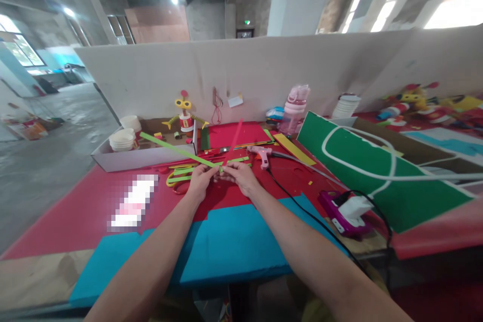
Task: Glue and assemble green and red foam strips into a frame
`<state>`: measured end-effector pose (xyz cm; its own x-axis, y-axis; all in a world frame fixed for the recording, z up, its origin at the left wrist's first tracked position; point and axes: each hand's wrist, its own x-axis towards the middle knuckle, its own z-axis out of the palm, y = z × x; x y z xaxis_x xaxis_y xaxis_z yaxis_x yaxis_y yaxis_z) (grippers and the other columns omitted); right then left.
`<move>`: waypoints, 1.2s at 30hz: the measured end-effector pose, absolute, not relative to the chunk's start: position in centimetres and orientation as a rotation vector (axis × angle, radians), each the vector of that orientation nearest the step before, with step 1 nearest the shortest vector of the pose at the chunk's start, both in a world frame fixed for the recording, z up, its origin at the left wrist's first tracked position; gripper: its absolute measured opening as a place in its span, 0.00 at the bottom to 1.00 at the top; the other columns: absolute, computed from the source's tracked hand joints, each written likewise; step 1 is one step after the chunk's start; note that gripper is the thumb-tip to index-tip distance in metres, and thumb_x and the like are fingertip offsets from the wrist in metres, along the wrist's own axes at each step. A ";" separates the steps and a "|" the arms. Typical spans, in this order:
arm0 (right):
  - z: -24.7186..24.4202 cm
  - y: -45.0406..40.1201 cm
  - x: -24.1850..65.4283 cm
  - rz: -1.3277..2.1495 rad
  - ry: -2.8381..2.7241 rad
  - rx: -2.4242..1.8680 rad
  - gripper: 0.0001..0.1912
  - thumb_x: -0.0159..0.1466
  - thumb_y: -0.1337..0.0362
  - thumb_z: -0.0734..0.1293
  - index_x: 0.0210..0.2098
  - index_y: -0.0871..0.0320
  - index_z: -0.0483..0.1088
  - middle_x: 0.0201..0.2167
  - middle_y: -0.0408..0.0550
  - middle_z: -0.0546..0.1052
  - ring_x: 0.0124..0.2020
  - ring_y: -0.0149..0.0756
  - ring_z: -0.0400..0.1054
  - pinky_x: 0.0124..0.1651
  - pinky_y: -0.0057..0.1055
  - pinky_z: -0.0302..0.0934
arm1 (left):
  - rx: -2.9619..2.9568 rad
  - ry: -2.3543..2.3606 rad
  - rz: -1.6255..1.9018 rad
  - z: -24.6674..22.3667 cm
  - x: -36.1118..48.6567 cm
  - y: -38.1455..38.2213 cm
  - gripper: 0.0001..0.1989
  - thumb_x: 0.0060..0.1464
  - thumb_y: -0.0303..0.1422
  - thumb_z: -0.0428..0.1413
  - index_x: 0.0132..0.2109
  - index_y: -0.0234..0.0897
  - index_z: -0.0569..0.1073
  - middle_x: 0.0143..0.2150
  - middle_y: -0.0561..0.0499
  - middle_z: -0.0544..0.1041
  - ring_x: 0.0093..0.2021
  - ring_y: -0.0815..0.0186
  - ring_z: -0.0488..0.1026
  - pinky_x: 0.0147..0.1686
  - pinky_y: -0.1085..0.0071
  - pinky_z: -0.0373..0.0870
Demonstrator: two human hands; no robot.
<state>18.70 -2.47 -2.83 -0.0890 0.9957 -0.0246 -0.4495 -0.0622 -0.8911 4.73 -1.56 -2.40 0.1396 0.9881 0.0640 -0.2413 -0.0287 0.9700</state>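
Observation:
A long light-green paper strip (175, 149) slants up and left from between my fingertips, and a red paper strip (234, 140) rises away from the same spot. The two strips meet at a small crossing between my hands. My left hand (203, 178) is closed in a pinch on the green strip's near end. Pressed close beside it, my right hand (240, 176) pinches the red strip's lower end. Fingers partly hide the joint. More green strips (181, 178) lie on the red table just past my left hand. Right of my hands rests a pink glue gun (263, 154).
A paper-cup robot figure (185, 116) stands by a white box (147, 158) with paper cups (123, 140). A purple power strip (345, 216), cables and a green board (358, 171) lie right. Blue sheets (234, 241) cover the near edge; a pink bottle (295, 108) stands behind.

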 end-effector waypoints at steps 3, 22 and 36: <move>-2.7 -2.5 18.6 1.462 -0.891 -0.867 0.16 0.43 0.60 0.78 0.24 0.60 0.71 0.21 0.43 0.76 0.25 0.32 0.73 0.37 0.33 0.72 | 1.116 0.898 1.260 -2.4 4.7 -1.4 0.14 0.38 0.38 0.66 0.25 0.32 0.73 0.20 0.52 0.72 0.20 0.71 0.66 0.22 0.74 0.61; -3.0 -2.3 18.5 1.382 -0.933 -0.856 0.20 0.38 0.56 0.78 0.24 0.60 0.70 0.21 0.40 0.74 0.25 0.29 0.69 0.35 0.30 0.69 | 1.294 0.935 1.221 -2.3 4.7 -1.7 0.14 0.39 0.38 0.65 0.25 0.33 0.70 0.20 0.52 0.72 0.21 0.72 0.66 0.22 0.75 0.62; -2.9 -2.2 18.4 1.274 -0.974 -0.907 0.19 0.40 0.52 0.77 0.24 0.59 0.73 0.22 0.40 0.74 0.23 0.28 0.66 0.34 0.29 0.68 | 1.263 0.883 1.236 -2.5 4.9 -1.6 0.13 0.39 0.37 0.65 0.27 0.32 0.73 0.21 0.51 0.73 0.21 0.72 0.66 0.23 0.74 0.62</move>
